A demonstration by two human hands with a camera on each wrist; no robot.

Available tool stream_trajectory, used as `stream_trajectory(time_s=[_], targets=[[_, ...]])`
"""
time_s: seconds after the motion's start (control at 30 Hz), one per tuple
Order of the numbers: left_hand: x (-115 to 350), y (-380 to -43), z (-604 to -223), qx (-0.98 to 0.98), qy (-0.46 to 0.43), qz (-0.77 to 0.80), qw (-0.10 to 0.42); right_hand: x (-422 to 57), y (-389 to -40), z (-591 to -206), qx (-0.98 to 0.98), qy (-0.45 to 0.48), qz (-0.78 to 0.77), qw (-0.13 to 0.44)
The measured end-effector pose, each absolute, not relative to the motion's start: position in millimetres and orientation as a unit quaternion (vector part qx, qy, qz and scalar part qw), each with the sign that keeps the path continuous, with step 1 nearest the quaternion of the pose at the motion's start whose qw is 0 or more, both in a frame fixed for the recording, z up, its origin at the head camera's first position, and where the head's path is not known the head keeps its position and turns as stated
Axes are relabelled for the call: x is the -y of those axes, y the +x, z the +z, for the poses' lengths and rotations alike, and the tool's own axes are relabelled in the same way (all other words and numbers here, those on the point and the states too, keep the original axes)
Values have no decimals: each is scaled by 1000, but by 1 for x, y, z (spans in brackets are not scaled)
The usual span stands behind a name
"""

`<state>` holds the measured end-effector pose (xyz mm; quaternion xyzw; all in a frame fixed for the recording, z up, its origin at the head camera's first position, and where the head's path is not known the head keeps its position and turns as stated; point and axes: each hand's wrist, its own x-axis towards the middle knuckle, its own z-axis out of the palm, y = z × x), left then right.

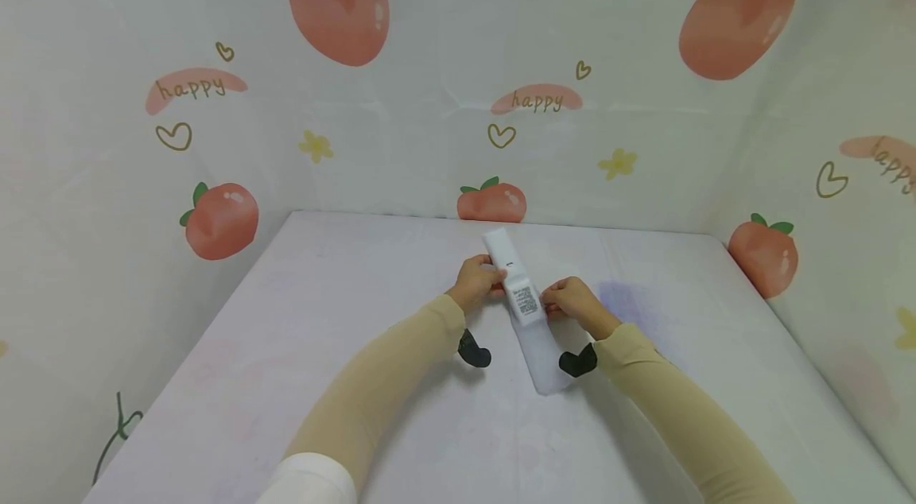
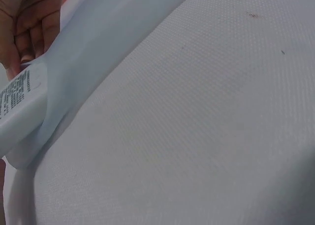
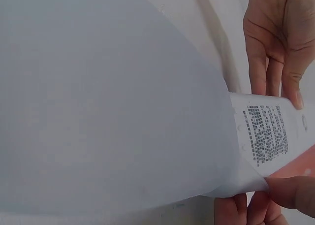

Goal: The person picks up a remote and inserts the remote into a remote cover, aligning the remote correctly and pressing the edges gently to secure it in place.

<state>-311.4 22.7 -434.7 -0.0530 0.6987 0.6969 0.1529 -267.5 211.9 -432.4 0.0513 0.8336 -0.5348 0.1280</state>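
Observation:
A long white plastic bar (image 1: pixel 525 300) with a block of dark printed text lies slantwise at the middle of the table, its near end inside a translucent whitish sleeve (image 1: pixel 542 361). My left hand (image 1: pixel 478 281) grips the bar from the left, thumb on its printed face. On the other side, my right hand (image 1: pixel 578 305) pinches the sleeve's open edge between thumb and fingers. Seen in the right wrist view, the printed face (image 3: pixel 268 131) sticks out of the sleeve mouth, and the sleeve (image 3: pixel 123 112) fills much of the picture. Only a sliver of my left hand shows in the left wrist view.
The pale table (image 1: pixel 322 409) has a purple smudge (image 1: pixel 626 305) right of my hands. Behind and beside it hangs a white curtain (image 1: pixel 429 35) printed with red fruit. A dark wrist piece (image 1: pixel 474 350) hangs by the left cuff, another (image 1: pixel 578 361) by the right.

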Motion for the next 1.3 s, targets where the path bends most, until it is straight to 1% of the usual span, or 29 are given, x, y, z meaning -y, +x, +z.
stream_trajectory(time_s=[0.03,0.17,0.4,0.83,1.13,1.3], targets=[[-23,-311,-434,-701,-51,694,157,-216,-273,-441,-827,33,-546,127],[-22,-311,-431,-714,-39,677,173,-216,-275,-443,-825,26,-550,125],[-22,-311,-430,-724,-19,661,199,-199,-260,-420,-828,63,-546,116],[-25,-308,-431,-726,-13,665,174,-193,-270,-422,-819,63,-552,142],[-25,-306,-431,-708,-7,683,179,-194,-266,-421,-828,39,-543,133],[-21,-301,-425,-694,10,703,153,-194,-264,-414,-816,34,-564,124]])
